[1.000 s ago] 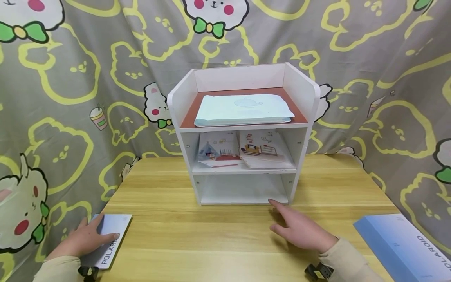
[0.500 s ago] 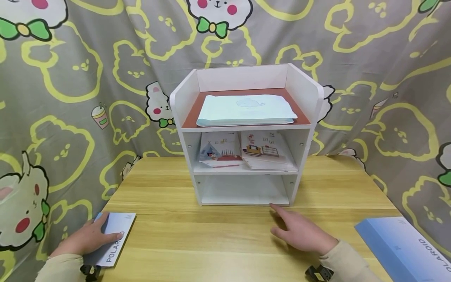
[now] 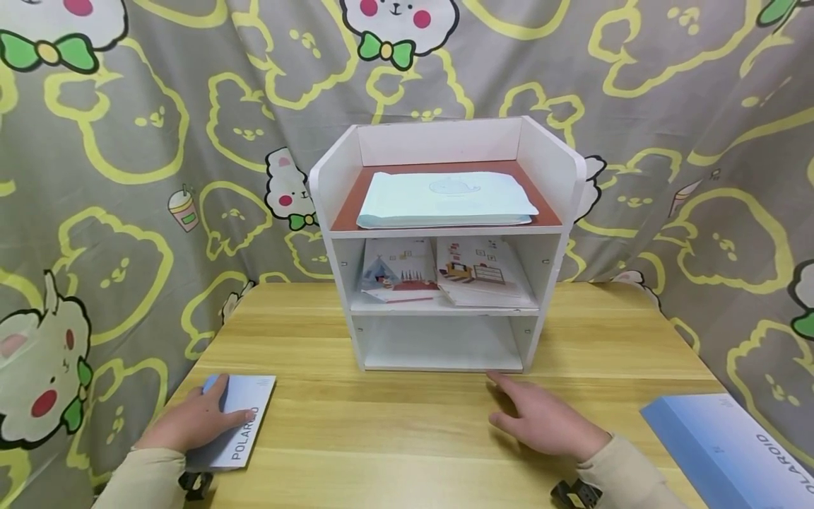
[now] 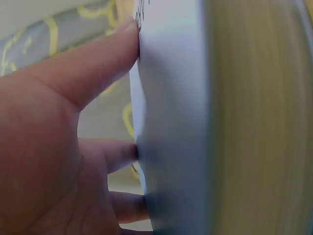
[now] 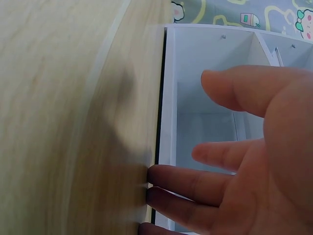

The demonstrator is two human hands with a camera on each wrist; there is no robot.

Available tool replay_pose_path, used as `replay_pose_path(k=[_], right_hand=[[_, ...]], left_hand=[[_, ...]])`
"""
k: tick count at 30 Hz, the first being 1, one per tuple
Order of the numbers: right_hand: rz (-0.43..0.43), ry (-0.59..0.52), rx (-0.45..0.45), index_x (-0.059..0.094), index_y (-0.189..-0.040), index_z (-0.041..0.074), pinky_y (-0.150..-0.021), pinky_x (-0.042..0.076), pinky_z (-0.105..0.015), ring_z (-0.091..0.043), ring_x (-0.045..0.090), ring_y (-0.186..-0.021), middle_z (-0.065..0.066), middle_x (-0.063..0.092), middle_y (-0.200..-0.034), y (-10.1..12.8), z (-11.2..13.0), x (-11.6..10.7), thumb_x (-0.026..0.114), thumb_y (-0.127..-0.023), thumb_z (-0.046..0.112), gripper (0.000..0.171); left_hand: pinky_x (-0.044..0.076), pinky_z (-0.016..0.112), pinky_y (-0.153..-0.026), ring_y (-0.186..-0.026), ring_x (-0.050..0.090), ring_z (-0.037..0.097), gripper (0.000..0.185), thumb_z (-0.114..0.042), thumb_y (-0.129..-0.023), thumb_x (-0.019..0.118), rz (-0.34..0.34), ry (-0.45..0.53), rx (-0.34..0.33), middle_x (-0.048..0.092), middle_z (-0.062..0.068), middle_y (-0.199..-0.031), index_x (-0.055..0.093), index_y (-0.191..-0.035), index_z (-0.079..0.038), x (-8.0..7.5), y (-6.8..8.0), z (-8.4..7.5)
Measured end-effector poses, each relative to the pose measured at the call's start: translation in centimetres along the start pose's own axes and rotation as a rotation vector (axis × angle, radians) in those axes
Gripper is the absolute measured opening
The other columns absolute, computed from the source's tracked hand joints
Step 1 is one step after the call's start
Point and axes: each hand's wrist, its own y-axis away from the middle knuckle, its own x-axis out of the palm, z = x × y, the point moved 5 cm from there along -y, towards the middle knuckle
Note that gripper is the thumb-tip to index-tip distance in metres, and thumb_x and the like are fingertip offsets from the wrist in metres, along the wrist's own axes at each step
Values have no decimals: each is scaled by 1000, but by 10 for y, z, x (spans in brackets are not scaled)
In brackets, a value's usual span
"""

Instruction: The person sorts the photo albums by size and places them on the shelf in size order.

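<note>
A: Left hand (image 3: 193, 420)?

B: Laid flat on the thin pale-blue cardboard box lettered POLAROID (image 3: 244, 424), at the near left corner of the light wooden table (image 3: 381, 431). Fingers (image 4: 98, 63) straight against the box face in the wrist view, pressing rather than clasping. No real grip round the edges, as far as can be told.

A: Right hand (image 3: 540, 418)?

B: Spread and relaxed, palm down on the wood. Forefinger tip just at the bottom front edge of the white three-tier desktop shelf (image 3: 548, 162). Holding nothing.

A: Best way to handle the box, then?

B: Probably a slide over the tabletop under an even, light palm, since flat fingers give no lift. Press over the middle of the lid, not one corner, or risk a swivel. For a lift, curl the thumb under one long edge first. Watch the table's left edge, close beside the box.

A: Anything else about?

B: A larger blue box with the same lettering (image 3: 718, 442) at the far right, well apart. A light-blue flat packet (image 3: 445, 198) on the top tier, and illustrated cards (image 3: 439, 272) on the middle tier.
</note>
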Motion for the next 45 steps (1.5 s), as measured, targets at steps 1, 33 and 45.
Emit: replay_pose_path(k=[1,33,45], right_hand=[[0,0,-3,39,-155,4,-108,40,-58,-40,51,-132,-20,52,-147,0,0,0,67,-98,37,72],[3,16,-2,42,-153,3,-108,40,-57,-40,52,-131,-20,53,-146,-1,-1,0,67,-98,38,70],[0,17,-13,43,-152,2,-108,41,-57,-40,53,-130,-21,53,-145,0,1,-2,67,-97,38,69]], left_hand=[[43,71,-88,-121,37,71,122,-80,-81,60,0,1,1,24,56,-137,24,-152,14,0,1,-6],[51,59,-90,-104,62,36,91,-58,-81,78,-12,-17,249,49,33,-137,47,-153,-13,18,7,-152],[55,46,-75,-80,56,23,86,-56,-82,78,-33,-25,367,54,24,-121,49,-152,-15,32,6,-205]])
